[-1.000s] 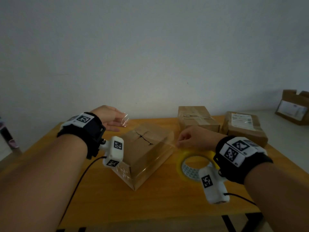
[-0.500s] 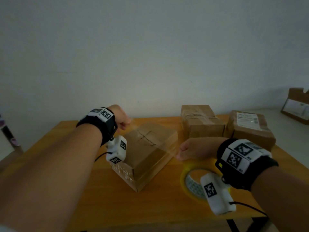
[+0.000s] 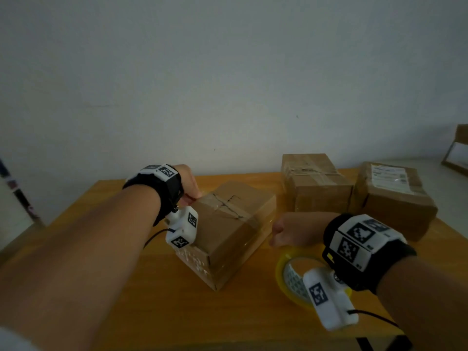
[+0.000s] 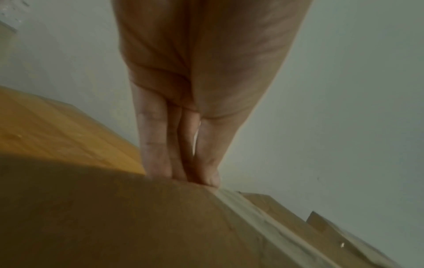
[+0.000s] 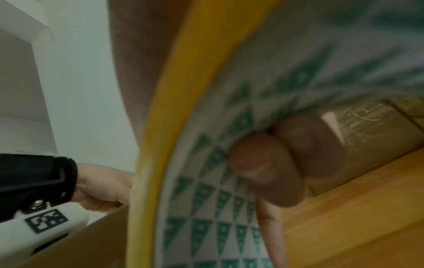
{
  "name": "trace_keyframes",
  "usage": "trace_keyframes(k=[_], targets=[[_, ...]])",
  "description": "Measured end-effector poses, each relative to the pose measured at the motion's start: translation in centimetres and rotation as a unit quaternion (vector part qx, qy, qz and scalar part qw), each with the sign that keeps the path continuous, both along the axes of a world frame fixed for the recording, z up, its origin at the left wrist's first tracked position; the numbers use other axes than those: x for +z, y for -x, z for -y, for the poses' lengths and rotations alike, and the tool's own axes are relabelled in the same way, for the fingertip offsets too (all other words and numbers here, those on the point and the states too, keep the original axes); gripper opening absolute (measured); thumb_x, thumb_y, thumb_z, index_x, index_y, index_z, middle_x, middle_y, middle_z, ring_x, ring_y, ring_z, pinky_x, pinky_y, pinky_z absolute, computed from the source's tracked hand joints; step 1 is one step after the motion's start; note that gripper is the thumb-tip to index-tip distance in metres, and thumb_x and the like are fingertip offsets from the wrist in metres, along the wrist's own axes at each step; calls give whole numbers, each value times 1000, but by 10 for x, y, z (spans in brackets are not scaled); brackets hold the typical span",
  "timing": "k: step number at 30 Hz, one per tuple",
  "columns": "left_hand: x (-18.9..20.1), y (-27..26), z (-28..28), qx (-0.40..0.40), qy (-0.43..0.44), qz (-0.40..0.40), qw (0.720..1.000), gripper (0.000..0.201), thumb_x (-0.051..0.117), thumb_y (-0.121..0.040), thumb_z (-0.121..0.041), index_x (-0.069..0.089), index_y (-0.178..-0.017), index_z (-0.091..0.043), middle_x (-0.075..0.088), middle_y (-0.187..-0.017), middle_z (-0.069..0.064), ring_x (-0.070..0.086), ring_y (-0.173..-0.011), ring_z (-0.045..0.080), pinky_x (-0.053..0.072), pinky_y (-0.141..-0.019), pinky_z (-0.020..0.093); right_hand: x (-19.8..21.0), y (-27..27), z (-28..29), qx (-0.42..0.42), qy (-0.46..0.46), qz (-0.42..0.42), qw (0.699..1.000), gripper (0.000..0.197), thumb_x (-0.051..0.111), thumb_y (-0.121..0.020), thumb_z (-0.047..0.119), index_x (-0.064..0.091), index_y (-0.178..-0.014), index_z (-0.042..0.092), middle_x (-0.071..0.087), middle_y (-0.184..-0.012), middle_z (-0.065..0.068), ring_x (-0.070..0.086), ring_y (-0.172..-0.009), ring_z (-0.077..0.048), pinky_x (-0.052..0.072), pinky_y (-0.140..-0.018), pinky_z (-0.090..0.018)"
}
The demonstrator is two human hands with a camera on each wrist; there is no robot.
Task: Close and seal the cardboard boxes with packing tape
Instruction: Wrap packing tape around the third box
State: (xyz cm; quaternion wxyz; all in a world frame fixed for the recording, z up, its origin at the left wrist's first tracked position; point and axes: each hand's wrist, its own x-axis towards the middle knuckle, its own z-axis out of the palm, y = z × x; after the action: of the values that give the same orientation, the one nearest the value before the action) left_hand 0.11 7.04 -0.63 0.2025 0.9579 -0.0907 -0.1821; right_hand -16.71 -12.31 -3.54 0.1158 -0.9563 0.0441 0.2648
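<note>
box: centre of table point(image 3: 157, 295), closed, flaps down, clear tape strip already across the top point(image 3: 229, 219)
left hand: point(image 3: 188, 184) at the box's far-left top edge; wrist view shows fingers point(image 4: 156, 137) straight and together, tips pressing down on the edge. Holds nothing, looks like it's sticking the tape end down
right hand: point(image 3: 293, 228) just beside the box's right side, low, curled through the tape roll point(image 3: 291, 277); fingertips point(image 5: 266, 163) inside the core, so it's gripping the roll
tape run: can't tell whether the strip is still attached to the roll, film too clear to see in the gap
other boxes: two at the back right, one point(image 3: 314, 183) banded with tape, one point(image 3: 395, 198) with a label, both look sealed; another carton point(image 3: 458, 150) off the table at far right, state unclear
done, by my read: centre box shut, top strip laid
left: press strip down both ends, cut or tear from roll, maybe a cross strip; check that far carton
progress guess: late in this box, most of the batch already done
</note>
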Motion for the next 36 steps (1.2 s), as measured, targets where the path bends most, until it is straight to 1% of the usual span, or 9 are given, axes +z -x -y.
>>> trace_keyframes(k=[5,12,16,18,21,24,29,33,36], targets=[[-12,-32,6,-26,-162,45,985,33,76,-52,-31,68,-74,-9,73,-81,14,71,-77,30,57,-77,46,-6,-5,0,-27,-14,3,1000,37,45,-100,36,60,-115,5,53,-96,-15,40,-74,-23,35,-67,-33],[12,25,34,-151,-114,93,977,36,76,-76,-43,72,-77,-7,70,-76,4,68,-72,20,58,-72,34,3,2,-12,-29,-62,24,997,37,49,-100,18,41,-64,21,38,-63,0,32,-53,-15,28,-51,-22],[3,32,42,-184,-210,130,951,51,73,-75,-53,55,-67,-6,45,-58,14,39,-49,21,36,-60,31,-7,-7,-11,-49,-33,13,998,35,51,-97,23,40,-65,16,27,-63,-2,22,-55,-18,24,-57,-32],[3,34,42,-190,-209,119,952,64,71,-75,-56,58,-87,5,50,-65,20,48,-55,27,44,-63,35,-8,-6,-10,-54,-45,18,997,40,52,-97,22,35,-61,16,22,-61,-2,17,-54,-18,22,-60,-35],[11,43,42,-188,-210,95,955,61,65,-70,-69,56,-65,-9,47,-57,7,47,-52,21,44,-62,33,-6,-2,-9,-72,-64,29,995,43,49,-98,18,32,-59,17,19,-59,-3,13,-53,-18,20,-59,-34],[22,57,47,-193,-234,38,952,70,51,-69,-81,65,-92,-15,65,-97,6,62,-86,20,50,-87,31,-4,-2,-9,-60,-72,29,995,43,48,-99,16,33,-59,18,22,-60,-4,16,-53,-18,21,-57,-31],[8,88,72,-214,-296,20,931,98,42,-69,-86,39,-143,-22,40,-148,6,44,-128,25,38,-104,35,-2,1,-12,-48,-80,57,994,36,51,-96,14,39,-65,28,39,-64,6,36,-55,-11,30,-54,-24],[0,83,72,-197,-277,31,940,86,51,-67,-83,56,-129,-24,54,-134,5,56,-111,24,45,-99,35,-4,8,-10,-53,-63,80,993,21,55,-96,31,54,-78,20,49,-74,3,47,-64,-11,36,-60,-21],[0,77,65,-180,-292,62,937,72,55,-59,-84,68,-100,-27,64,-113,2,60,-95,22,50,-93,38,-2,15,-4,-42,-92,134,986,41,61,-92,40,40,-59,29,43,-50,11,42,-39,3,32,-46,-14]])
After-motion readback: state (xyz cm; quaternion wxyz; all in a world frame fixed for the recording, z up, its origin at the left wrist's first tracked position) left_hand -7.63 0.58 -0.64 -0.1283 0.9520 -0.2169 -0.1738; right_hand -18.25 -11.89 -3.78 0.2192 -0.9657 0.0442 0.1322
